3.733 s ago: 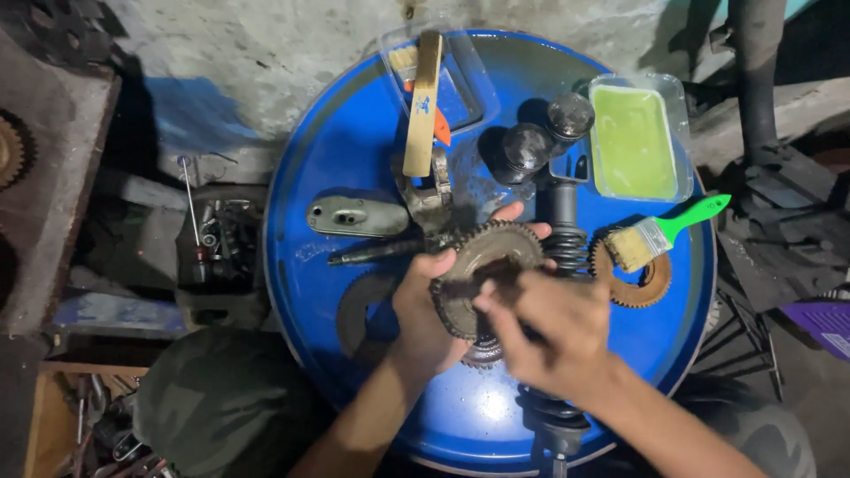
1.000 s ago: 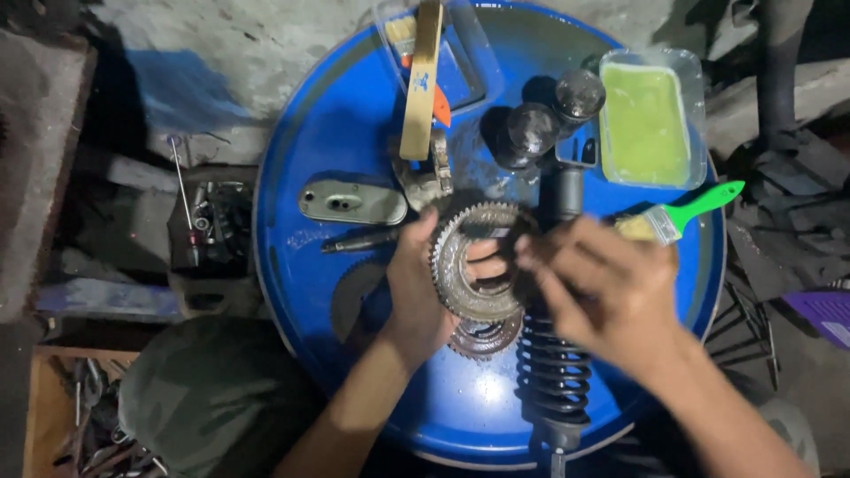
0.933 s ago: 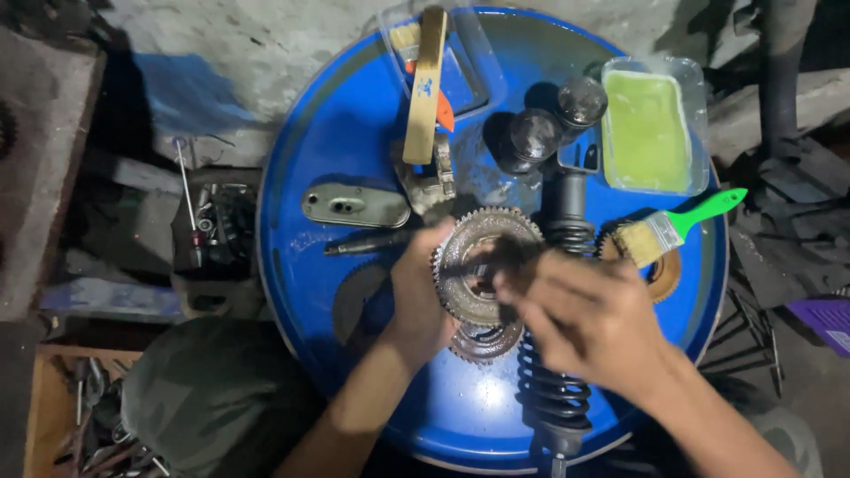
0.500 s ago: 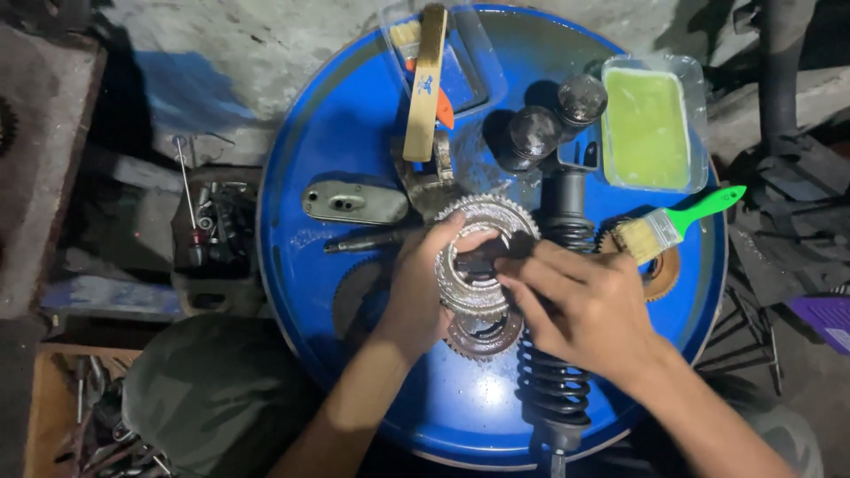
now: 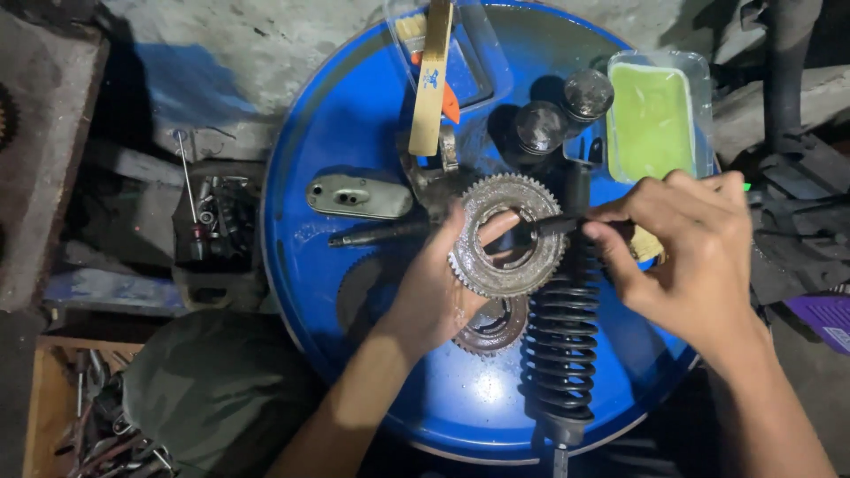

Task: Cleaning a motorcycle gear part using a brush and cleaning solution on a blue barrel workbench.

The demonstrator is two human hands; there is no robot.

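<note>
The left hand (image 5: 438, 292) grips a toothed ring gear (image 5: 506, 236) by its lower left rim, thumb poking through the bore, and holds it above the middle of the blue drum lid (image 5: 345, 97). The gear now sits higher and more level than half a second ago, when both hands covered most of it. The right hand (image 5: 695, 257) has drawn back toward the right edge of the lid, fingers pinched on a dark slender tool (image 5: 553, 227) whose tip reaches into the bore. So the work has moved from turning the gear to working its inner face (cleaning or scraping, by my guess).

A black coil spring shock absorber (image 5: 560, 354) lies beneath, running to the lid's near edge, where the picture cuts off its end. A second, smaller gear (image 5: 491, 326) is half hidden under the left hand. The green-handled brush (image 5: 651, 246) that showed clearly before is nearly all behind the right hand. The tool's tip is dark against dark, and I cannot tell its kind. A tray of green paste (image 5: 653, 119) rests at the far right edge.
</note>
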